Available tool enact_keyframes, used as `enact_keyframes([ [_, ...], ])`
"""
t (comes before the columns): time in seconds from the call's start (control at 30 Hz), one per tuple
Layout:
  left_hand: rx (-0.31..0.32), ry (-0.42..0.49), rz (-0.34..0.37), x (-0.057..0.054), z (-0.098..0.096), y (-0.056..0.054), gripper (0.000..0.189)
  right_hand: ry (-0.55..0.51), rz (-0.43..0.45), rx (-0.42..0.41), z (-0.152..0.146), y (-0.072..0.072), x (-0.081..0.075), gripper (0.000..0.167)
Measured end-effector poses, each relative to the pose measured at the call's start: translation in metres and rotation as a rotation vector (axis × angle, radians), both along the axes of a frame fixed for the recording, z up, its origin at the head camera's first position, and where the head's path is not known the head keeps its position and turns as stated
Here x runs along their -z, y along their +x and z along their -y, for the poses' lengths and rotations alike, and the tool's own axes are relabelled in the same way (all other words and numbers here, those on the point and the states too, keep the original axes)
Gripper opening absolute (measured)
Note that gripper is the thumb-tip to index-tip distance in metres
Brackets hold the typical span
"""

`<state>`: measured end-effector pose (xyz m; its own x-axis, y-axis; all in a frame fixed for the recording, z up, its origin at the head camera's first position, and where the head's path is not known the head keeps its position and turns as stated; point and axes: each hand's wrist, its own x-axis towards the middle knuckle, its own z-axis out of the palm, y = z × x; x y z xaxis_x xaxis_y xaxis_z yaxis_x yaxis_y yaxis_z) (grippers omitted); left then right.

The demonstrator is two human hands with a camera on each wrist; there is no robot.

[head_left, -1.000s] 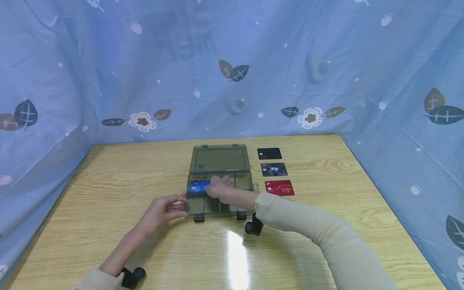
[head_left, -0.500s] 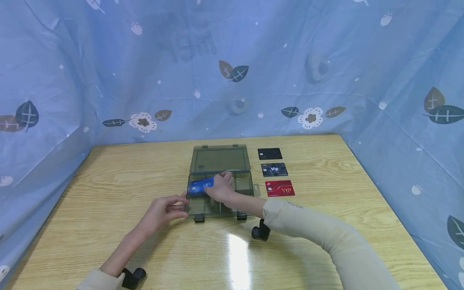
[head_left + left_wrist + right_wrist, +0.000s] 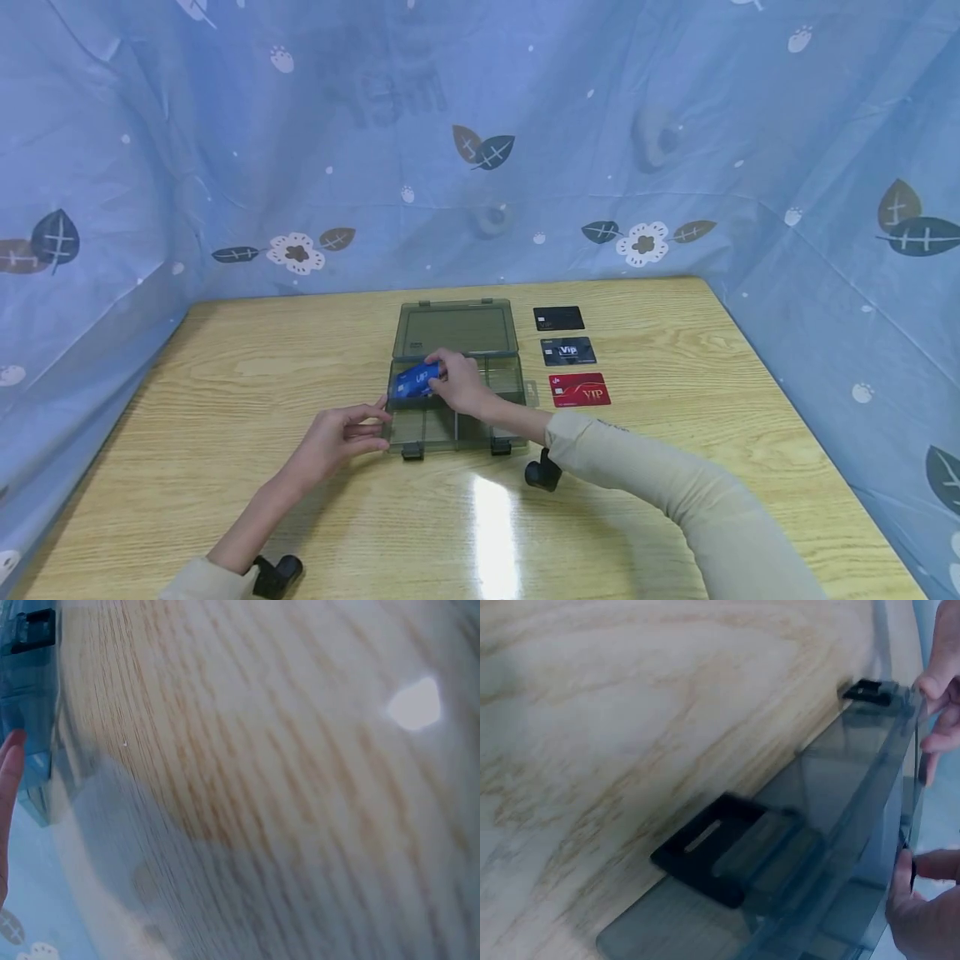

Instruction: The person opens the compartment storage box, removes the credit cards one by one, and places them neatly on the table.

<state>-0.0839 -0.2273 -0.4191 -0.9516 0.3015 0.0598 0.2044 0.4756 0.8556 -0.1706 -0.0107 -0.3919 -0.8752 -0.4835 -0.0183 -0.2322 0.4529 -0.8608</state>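
Note:
In the head view, a smoky clear plastic box (image 3: 408, 427) with several compartments lies unfolded, its lid (image 3: 453, 329) flat behind it. My right hand (image 3: 461, 387) pinches the right end of a blue VIP card (image 3: 411, 382) between thumb and fingers. That card slants over the upper left compartments, its left end low. My left hand (image 3: 341, 433) touches the box's left wall with extended fingertips and thumb. In the right wrist view, the right fingers (image 3: 904, 889) pinch the card's dark edge at the box's far side. A left finger (image 3: 9, 780) lies along the box in the left wrist view.
Right of the box, a black card (image 3: 558, 318), a dark Vip card (image 3: 567, 352) and a red VIP card (image 3: 580, 389) lie in a column on the wooden table (image 3: 225, 375). Two black latches (image 3: 412, 451) jut from the box's front. A blue patterned cloth (image 3: 480, 217) encloses the table.
The blue card has gone from lying level in the box to slanting, its right end raised. My right hand has shifted with it, its forearm slightly right. My left hand stays put.

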Motion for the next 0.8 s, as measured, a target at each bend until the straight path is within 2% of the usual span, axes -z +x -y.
enact_keyframes([
  [0.2,0.001,-0.009,-0.002,0.001,-0.001,-0.001,0.034,0.015,-0.011,0.004,-0.005,-0.009,0.005,0.036],
  [0.37,0.0,-0.007,0.007,0.0,-0.002,-0.001,0.033,0.005,0.075,0.036,-0.009,-0.013,0.005,0.044],
  [0.53,0.001,-0.002,0.005,-0.001,-0.003,-0.001,0.033,-0.088,0.185,0.058,-0.018,-0.013,0.001,0.049],
  [0.8,-0.003,0.017,-0.001,-0.002,-0.001,0.001,0.032,-0.238,0.286,0.06,-0.036,-0.014,0.004,0.05],
])
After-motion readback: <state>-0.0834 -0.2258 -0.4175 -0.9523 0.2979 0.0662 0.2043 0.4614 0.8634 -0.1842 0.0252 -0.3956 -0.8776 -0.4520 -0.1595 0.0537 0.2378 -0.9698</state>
